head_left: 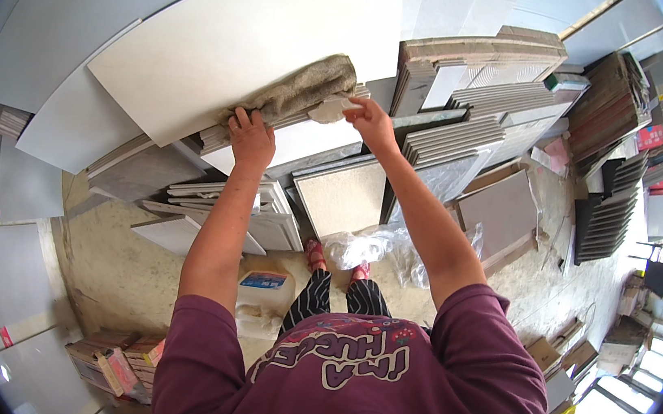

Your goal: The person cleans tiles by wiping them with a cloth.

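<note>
A grey-brown cloth lies bunched along the top of a stack of upright tiles, against a large cream panel. My left hand rests at the cloth's lower left end, fingers slightly apart, the tips touching it. My right hand is closed, thumb and fingers pinching the edge of a pale, thin flat piece. That piece sits beside the cloth, over the tile edges; what it is made of I cannot tell.
More tile stacks lean to the right. A speckled beige tile and crumpled clear plastic are near my feet. A white jug stands by my left leg. Cardboard boxes lie at the lower left.
</note>
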`<state>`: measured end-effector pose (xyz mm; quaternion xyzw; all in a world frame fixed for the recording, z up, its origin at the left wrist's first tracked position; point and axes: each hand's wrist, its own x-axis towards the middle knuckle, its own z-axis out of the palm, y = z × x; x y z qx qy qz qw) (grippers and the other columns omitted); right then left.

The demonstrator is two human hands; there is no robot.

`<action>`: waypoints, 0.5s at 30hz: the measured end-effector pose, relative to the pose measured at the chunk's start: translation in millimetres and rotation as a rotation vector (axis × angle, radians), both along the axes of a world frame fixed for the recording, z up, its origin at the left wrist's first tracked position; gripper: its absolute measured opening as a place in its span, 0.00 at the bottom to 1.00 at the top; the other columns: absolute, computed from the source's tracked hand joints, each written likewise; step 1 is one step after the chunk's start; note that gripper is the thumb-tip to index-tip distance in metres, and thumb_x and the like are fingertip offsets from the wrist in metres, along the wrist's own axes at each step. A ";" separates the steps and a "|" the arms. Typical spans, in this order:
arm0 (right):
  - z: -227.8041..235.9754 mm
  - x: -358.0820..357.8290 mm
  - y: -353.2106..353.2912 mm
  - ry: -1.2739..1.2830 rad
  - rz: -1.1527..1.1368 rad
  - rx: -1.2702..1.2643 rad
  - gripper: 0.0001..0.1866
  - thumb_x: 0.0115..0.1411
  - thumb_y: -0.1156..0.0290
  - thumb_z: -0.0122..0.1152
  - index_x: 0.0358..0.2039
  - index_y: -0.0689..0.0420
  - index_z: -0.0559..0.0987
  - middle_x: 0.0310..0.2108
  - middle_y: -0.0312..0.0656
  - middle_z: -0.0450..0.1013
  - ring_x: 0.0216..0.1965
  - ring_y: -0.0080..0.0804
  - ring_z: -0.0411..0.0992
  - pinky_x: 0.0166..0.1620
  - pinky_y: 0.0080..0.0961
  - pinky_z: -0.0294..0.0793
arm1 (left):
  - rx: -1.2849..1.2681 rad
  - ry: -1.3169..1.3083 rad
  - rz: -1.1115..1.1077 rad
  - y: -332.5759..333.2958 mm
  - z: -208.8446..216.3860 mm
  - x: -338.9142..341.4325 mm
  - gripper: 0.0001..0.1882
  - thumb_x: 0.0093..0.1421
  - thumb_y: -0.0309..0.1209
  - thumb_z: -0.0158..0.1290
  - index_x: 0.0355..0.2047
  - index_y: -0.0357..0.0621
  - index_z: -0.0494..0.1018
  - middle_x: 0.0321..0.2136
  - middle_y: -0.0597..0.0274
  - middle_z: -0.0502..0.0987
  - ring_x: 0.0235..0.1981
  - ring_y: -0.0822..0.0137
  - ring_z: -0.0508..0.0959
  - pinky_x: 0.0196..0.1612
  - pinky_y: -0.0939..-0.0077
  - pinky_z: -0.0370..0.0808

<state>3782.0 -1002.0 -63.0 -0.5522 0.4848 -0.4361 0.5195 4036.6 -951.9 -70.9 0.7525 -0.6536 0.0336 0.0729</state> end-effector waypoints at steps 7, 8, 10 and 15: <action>-2.7 -37.7 57.9 -0.042 0.048 0.290 0.22 0.54 0.81 0.45 0.51 0.65 0.70 0.33 0.49 0.78 0.32 0.30 0.78 0.37 0.21 0.76 | 0.027 0.212 0.086 -8.0 15.3 8.4 0.27 0.57 0.42 0.54 0.51 0.40 0.62 0.49 0.48 0.60 0.51 0.45 0.64 0.47 0.54 0.73; -10.7 -48.6 66.5 -0.021 0.043 0.326 0.22 0.54 0.81 0.46 0.51 0.65 0.70 0.33 0.49 0.78 0.32 0.29 0.78 0.37 0.21 0.76 | -0.037 0.248 0.089 -9.8 17.1 7.0 0.26 0.56 0.41 0.55 0.49 0.41 0.62 0.46 0.48 0.64 0.48 0.45 0.67 0.46 0.55 0.72; -18.9 -58.8 80.0 0.010 0.061 0.392 0.22 0.54 0.80 0.47 0.51 0.65 0.70 0.33 0.48 0.78 0.32 0.29 0.78 0.36 0.21 0.76 | -0.306 0.312 0.078 -18.7 -7.9 33.0 0.24 0.56 0.38 0.56 0.48 0.42 0.62 0.41 0.48 0.68 0.44 0.47 0.71 0.45 0.57 0.72; -14.7 -72.5 88.6 0.093 -0.001 0.306 0.20 0.54 0.78 0.50 0.50 0.62 0.72 0.35 0.44 0.78 0.34 0.26 0.76 0.41 0.22 0.74 | -0.224 0.240 0.125 -27.9 3.3 34.5 0.14 0.53 0.33 0.58 0.39 0.51 0.68 0.37 0.57 0.72 0.40 0.51 0.73 0.38 0.57 0.73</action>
